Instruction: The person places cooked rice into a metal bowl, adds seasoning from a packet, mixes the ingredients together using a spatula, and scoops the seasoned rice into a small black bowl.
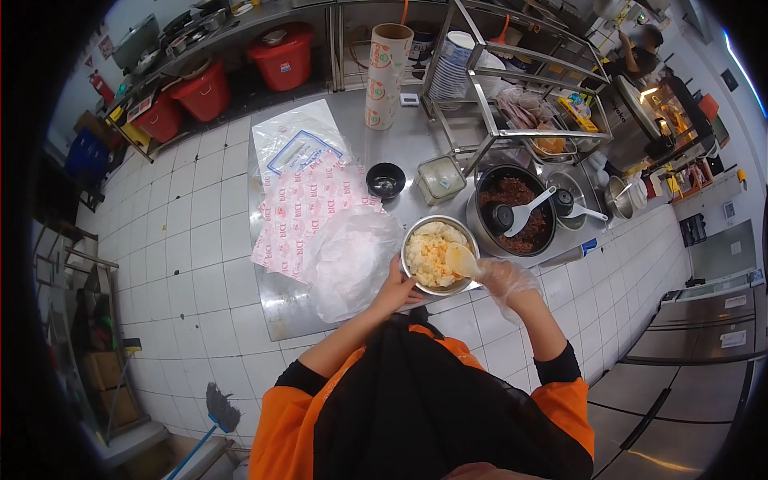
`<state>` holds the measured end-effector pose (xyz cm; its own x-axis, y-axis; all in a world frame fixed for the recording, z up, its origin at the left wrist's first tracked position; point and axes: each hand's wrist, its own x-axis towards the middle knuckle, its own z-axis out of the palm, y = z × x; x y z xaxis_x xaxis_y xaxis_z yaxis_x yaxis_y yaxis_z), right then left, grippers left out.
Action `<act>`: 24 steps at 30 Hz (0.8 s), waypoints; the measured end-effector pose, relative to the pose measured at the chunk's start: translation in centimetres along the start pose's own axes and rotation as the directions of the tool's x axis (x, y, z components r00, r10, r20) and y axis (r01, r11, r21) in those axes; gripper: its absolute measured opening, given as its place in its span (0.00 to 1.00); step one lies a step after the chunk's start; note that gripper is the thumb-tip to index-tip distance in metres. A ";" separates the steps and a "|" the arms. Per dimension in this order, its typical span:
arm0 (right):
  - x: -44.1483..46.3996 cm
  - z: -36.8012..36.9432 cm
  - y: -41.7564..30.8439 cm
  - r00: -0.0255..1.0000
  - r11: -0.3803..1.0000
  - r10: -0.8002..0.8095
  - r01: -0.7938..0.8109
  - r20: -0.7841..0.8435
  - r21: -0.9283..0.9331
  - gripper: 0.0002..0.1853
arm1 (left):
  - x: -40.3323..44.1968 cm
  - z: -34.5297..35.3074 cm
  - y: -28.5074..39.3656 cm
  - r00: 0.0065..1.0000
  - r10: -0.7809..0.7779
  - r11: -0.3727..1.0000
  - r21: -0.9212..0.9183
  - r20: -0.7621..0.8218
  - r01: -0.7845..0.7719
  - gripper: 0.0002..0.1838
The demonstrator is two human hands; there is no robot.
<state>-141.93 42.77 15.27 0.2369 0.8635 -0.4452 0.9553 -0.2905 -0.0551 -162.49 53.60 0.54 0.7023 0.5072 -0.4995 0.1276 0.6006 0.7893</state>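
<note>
A metal bowl of white and yellow rice-like food is at the table's near edge. My bare left hand grips its lower left side, the thumb near the rim. My right hand, in a clear plastic glove, is closed on a pale spatula, whose broad head rests in the food. Part of its handle is hidden by the fingers. Just right of the bowl is a big black pot of dark red-brown grain, with a white-handled scoop lying in it.
Left of the bowl lie a crumpled plastic bag and pink printed paper. Behind it stand a small black bowl, a clear lidded container and a tall plastic roll. A metal rack rises behind the pot.
</note>
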 end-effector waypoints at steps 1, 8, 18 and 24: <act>0.0 0.7 0.6 0.998 1.000 -0.018 0.016 -0.068 -0.025 0.12 | 0.1 -0.3 0.6 1.000 0.014 0.994 0.113 -0.016 -0.012 0.40; -0.3 -1.6 -5.0 0.923 0.922 0.382 -0.384 -0.045 -0.043 0.10 | 4.2 -2.3 2.0 0.986 0.165 0.954 0.254 -0.010 -0.157 0.34; 5.9 4.9 0.9 0.998 1.000 -0.014 0.014 -0.057 0.013 0.10 | 3.4 -1.4 2.9 0.997 0.072 0.991 -0.114 0.036 -0.067 0.30; 0.6 2.3 -6.4 0.997 0.996 0.077 -0.077 -0.001 -0.044 0.08 | 3.5 -0.9 1.2 0.994 0.076 0.981 -0.170 -0.082 -0.090 0.28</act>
<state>-148.32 44.21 13.32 0.3095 0.8390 -0.4475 0.9412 -0.3374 0.0185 -160.51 56.70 -0.62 0.6499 0.6008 -0.4654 -0.0564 0.6488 0.7588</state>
